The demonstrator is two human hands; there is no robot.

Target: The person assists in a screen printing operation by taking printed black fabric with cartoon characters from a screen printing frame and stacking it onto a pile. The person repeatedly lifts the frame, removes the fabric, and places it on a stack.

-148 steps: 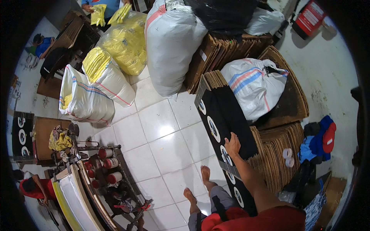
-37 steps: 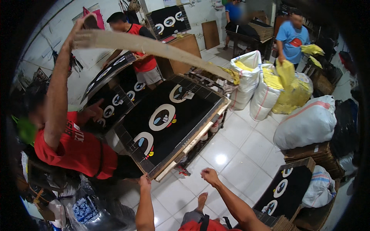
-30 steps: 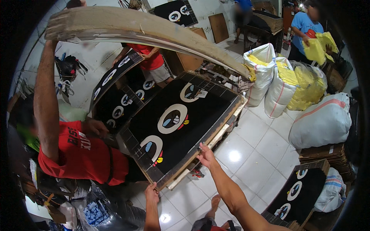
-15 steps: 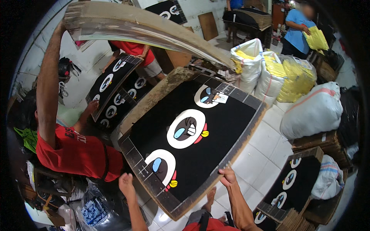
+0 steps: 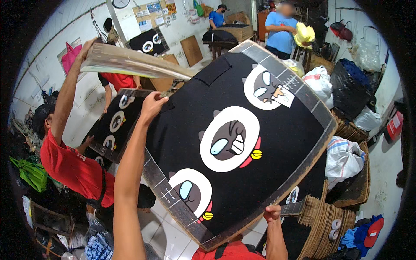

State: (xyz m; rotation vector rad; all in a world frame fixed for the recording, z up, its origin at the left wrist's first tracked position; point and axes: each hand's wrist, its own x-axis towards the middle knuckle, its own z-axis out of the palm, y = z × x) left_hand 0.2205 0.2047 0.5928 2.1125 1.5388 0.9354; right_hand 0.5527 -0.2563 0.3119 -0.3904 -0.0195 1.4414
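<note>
Board (image 5: pixel 310 96), broad, flat and dark-rimmed, is up and tilted, with black cloth (image 5: pixel 284 145) bearing three white-ringed cartoon faces spread over it! This looks like the lifting-and-carrying step; the next move seems to call for firm support on both sides and nothing brushing the print. The bare right hand (image 5: pixel 273 213) grips the board's lower-right edge, fingers curled. The bare left hand (image 5: pixel 154 106) is at its left edge; grasping or merely steadying, I can't tell. So the board sits between them.
</note>
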